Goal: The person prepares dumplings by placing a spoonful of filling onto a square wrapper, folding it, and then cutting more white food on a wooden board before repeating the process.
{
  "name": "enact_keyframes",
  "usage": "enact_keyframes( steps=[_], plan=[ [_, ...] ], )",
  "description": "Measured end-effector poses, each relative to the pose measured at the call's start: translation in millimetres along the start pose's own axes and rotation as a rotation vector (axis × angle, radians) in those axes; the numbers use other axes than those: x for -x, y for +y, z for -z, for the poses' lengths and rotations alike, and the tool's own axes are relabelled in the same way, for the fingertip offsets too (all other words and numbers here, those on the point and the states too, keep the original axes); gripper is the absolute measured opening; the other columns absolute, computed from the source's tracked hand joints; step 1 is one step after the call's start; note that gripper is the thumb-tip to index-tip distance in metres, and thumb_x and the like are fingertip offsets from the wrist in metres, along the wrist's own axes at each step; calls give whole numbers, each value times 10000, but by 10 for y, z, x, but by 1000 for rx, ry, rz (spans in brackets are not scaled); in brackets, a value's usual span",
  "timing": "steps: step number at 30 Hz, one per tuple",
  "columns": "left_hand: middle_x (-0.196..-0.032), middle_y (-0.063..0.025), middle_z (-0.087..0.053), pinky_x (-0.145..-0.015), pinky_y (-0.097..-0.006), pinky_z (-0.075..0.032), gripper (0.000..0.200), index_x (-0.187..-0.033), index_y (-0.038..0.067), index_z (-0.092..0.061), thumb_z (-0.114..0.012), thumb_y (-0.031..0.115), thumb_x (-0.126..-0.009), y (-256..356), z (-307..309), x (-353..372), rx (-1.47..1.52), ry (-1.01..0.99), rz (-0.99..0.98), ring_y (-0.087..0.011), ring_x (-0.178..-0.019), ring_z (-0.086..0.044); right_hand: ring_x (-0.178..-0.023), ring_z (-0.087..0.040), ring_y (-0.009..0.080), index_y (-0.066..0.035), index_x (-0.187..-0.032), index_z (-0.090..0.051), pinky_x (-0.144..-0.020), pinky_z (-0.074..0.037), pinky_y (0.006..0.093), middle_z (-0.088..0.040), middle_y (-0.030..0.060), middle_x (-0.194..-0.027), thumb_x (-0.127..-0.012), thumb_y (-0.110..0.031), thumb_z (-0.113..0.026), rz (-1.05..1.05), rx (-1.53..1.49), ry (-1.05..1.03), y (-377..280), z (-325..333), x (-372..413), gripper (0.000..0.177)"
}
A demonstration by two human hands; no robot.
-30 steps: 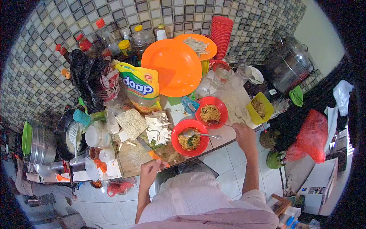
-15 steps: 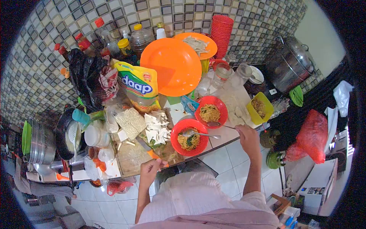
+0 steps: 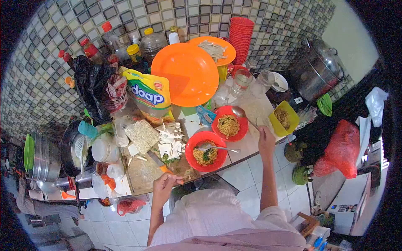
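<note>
My right hand (image 3: 266, 140) is closed on the handle of a metal spoon (image 3: 238, 111), whose bowl end is over the far right rim of a red bowl of noodles (image 3: 228, 125). A nearer red bowl (image 3: 192, 160) holds noodles with greens, and a second spoon (image 3: 224, 149) rests in it. At the counter's front edge, my left hand (image 3: 164, 186) is closed around the orange handle of a knife (image 3: 164, 169). The blade lies on the cutting board (image 3: 144, 173), partly beside cut white pieces (image 3: 171, 140) and a dry noodle block (image 3: 142, 137).
Behind the bowls stand a large orange plate (image 3: 184, 75), a yellow pouch (image 3: 147, 95) and glass jars (image 3: 241, 81). A yellow container (image 3: 292, 113) is at right. On the left are a pan (image 3: 70, 144) and a white tub (image 3: 100, 149). A large pot (image 3: 316, 69) stands far right.
My right hand has moved slightly left and away from me, carrying the spoon from the bowl's near right side to its far right rim. My left hand has stayed in place.
</note>
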State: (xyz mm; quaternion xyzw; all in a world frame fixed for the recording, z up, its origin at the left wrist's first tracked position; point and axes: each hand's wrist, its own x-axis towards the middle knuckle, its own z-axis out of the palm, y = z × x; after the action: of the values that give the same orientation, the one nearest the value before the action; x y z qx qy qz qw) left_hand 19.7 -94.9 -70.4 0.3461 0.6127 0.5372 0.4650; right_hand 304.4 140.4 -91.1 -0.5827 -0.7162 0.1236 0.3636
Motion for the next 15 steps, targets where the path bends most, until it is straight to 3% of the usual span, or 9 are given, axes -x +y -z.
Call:
enact_keyframes(
  steps=[1,4,8,10,12,15],
  plan=[
    [-837,-130,-619,-701,-272,-493,197,-785,-54,-537,-461,104,-875,-6,-2,7,0,-1,1,-162,-754,-604,-635,-547,304,-9,-861,-550,-575,-411,348,-548,189,-709,-835,-105,-476,17,-33,111,58,-111,15,124],
    [-815,-134,-619,-691,-267,-496,147,-779,-50,-531,-468,54,-861,-50,27,6,-12,-10,-41,-165,-756,-607,-594,-537,277,-17,-869,-546,-562,-407,339,-542,174,-675,-839,-110,-472,96,23,120,156,-293,36,123],
    [-776,-120,-622,-683,-254,-492,130,-762,-45,-534,-482,39,-848,-83,80,57,-34,-13,-28,-149,-751,-607,-582,-531,258,-29,-922,-526,-553,-408,337,-539,170,-668,-838,-121,-478,50,-25,14,188,-294,125,134],
    [-767,-108,-624,-681,-247,-489,135,-768,-44,-544,-485,48,-848,-72,96,77,-19,-7,-23,-140,-747,-605,-796,-551,364,-70,-973,-519,-671,-426,426,-577,192,-813,-802,-173,-501,-189,-34,-147,69,-185,149,200],
    [-770,-83,-626,-683,-241,-488,148,-786,-44,-564,-489,67,-850,-72,144,105,-172,-32,12,-131,-740,-603,-799,-554,361,-63,-1005,-508,-678,-427,424,-578,193,-832,-804,-189,-504,-193,-36,-196,26,-132,179,237],
    [-758,-66,-628,-654,-239,-489,167,-785,-42,-579,-489,81,-854,-42,123,112,-143,0,-1,-118,-708,-594,-853,-549,350,-44,-1077,-479,-719,-427,417,-564,197,-928,-808,-216,-508,-205,-27,-261,56,-135,246,321]
  ],
)
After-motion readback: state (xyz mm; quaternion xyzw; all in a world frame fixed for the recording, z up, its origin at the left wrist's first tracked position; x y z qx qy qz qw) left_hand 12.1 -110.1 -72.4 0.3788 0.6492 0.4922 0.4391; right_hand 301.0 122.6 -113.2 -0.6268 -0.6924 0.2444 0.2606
